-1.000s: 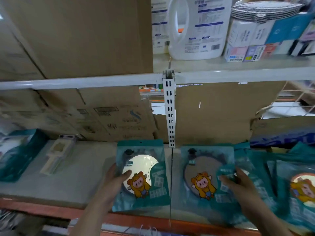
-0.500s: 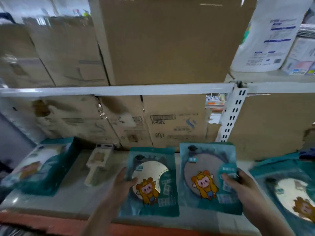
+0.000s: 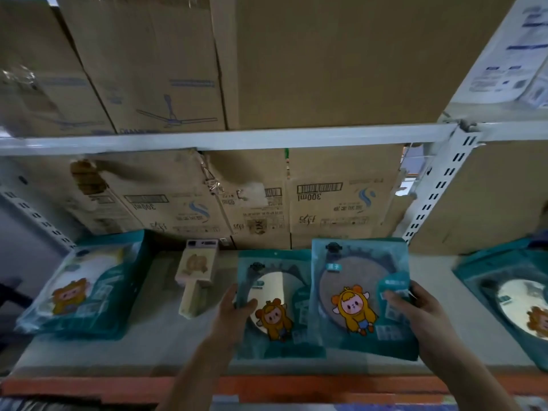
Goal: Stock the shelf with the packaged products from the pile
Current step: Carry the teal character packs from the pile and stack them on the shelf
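Restocking the shelf (image 3: 166, 348) | left hand (image 3: 234, 312): grip pinches the left edge of a teal pack (image 3: 275, 307) at 6 o'clock, apparently squaring it | right hand (image 3: 415, 310): grip holds a second pack (image 3: 355, 292) by its right edge, overlapping the first, probably to line them up | pile (image 3: 510, 301) at 3 o'clock cut off; label print unreadable

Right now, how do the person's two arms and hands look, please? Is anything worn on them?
The left hand and the right hand are both bare: there are no gloves, and no ring shows. The left forearm and the right forearm are bare too, with no sleeve, watch or band in view down to the bottom edge of the picture.
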The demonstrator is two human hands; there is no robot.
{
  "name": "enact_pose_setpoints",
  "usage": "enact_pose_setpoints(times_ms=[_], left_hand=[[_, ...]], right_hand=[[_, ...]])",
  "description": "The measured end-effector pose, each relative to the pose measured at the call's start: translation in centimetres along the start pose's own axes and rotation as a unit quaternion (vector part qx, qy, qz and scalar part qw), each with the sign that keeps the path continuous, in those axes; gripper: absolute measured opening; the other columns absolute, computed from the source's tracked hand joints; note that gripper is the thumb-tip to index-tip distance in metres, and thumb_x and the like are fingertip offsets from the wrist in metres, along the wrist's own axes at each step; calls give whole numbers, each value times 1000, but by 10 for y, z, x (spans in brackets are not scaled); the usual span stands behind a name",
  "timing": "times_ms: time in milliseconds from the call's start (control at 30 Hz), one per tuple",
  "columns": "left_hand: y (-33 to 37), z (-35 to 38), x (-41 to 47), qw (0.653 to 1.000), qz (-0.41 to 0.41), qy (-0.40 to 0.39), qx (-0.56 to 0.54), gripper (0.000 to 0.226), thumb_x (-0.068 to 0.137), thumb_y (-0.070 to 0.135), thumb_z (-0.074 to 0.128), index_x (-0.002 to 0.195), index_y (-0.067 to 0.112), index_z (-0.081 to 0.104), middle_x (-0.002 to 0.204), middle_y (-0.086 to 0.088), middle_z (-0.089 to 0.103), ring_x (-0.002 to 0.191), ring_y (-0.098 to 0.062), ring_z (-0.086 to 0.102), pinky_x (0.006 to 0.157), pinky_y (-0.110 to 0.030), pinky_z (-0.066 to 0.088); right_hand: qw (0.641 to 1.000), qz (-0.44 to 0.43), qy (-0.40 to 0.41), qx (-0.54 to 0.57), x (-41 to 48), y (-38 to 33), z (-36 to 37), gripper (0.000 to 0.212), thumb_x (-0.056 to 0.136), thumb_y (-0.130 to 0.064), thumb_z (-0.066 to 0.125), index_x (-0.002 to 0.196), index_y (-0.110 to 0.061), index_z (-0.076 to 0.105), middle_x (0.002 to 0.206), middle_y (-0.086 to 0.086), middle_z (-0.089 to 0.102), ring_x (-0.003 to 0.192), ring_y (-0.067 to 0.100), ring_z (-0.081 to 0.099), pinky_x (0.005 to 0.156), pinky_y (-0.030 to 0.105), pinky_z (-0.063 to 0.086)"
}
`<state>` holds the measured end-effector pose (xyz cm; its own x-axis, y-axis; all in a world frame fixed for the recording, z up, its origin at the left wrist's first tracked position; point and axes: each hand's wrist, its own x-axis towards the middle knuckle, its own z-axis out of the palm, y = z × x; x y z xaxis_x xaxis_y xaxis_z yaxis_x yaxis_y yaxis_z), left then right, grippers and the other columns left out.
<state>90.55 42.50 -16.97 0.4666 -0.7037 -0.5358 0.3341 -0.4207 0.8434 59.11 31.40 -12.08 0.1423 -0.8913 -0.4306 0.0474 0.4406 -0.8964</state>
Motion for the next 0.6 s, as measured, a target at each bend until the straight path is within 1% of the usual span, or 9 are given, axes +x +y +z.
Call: enact_pose_setpoints(times_ms=[133, 233, 300, 367, 433, 467, 533, 567, 600], left_hand=[[-5, 4, 19, 999, -11, 23, 19, 45, 94, 6, 68, 135, 19, 55, 115, -20, 68, 99, -40, 71, 84, -64, 58], [-5, 5, 33, 999, -14, 20, 29, 39, 96, 6, 66, 131, 16, 55, 112, -18, 67, 96, -37, 71, 80, -59, 60], [-5, 7, 41, 999, -19, 18, 35, 36, 97, 6, 65, 130, 17, 55, 116, -16, 67, 102, -36, 69, 84, -58, 60], [-7, 9, 50, 998, -10, 30, 58, 43, 96, 9, 67, 137, 16, 53, 122, -17, 66, 105, -35, 68, 87, -59, 58], [-9, 11, 58, 992, 16, 54, 111, 44, 96, 13, 68, 137, 16, 52, 119, -13, 66, 98, -28, 69, 80, -49, 61], [-8, 13, 59, 986, 34, 66, 148, 37, 97, 14, 67, 130, 16, 53, 112, -11, 66, 90, -22, 69, 70, -38, 61], [-10, 15, 62, 969, 56, 92, 221, 22, 98, 16, 65, 116, 20, 53, 96, -4, 65, 74, -12, 64, 50, -20, 49], [-13, 15, 65, 959, 64, 105, 256, 19, 98, 17, 65, 111, 22, 53, 94, -2, 64, 73, -9, 63, 49, -17, 47], [-16, 15, 67, 951, 71, 109, 279, 17, 97, 19, 65, 109, 23, 53, 97, -2, 63, 76, -8, 62, 52, -18, 49]], right_hand=[[1000, 7, 8, -11, 5, 8, -1, 27, 89, -13, 69, 116, -16, 68, 106, 18, 75, 97, 44, 71, 87, 67, 55], [999, 19, 4, -30, 11, 16, 1, 25, 89, -14, 69, 114, -14, 68, 104, 19, 74, 94, 43, 72, 85, 65, 56], [999, 24, -5, -45, 16, 21, 3, 24, 91, -15, 69, 114, -14, 68, 104, 18, 75, 93, 41, 73, 83, 64, 57], [998, 26, -7, -57, 20, 25, 4, 22, 92, -15, 69, 114, -15, 67, 103, 17, 75, 91, 39, 74, 81, 62, 58], [998, 28, -9, -63, 24, 27, 6, 21, 93, -13, 67, 114, -13, 67, 102, 16, 76, 90, 38, 74, 80, 60, 59], [997, 31, -9, -66, 27, 28, 6, 21, 93, -12, 67, 114, -12, 66, 102, 17, 76, 90, 38, 74, 81, 61, 59], [997, 37, -8, -71, 30, 31, 7, 22, 93, -11, 67, 115, -11, 66, 102, 18, 75, 92, 40, 74, 84, 64, 57], [996, 40, -7, -74, 32, 32, 8, 22, 93, -11, 67, 115, -10, 65, 102, 18, 75, 92, 41, 73, 85, 65, 57], [996, 44, -6, -78, 34, 33, 9, 22, 93, -11, 67, 115, -10, 65, 102, 18, 76, 93, 41, 73, 85, 65, 57]])
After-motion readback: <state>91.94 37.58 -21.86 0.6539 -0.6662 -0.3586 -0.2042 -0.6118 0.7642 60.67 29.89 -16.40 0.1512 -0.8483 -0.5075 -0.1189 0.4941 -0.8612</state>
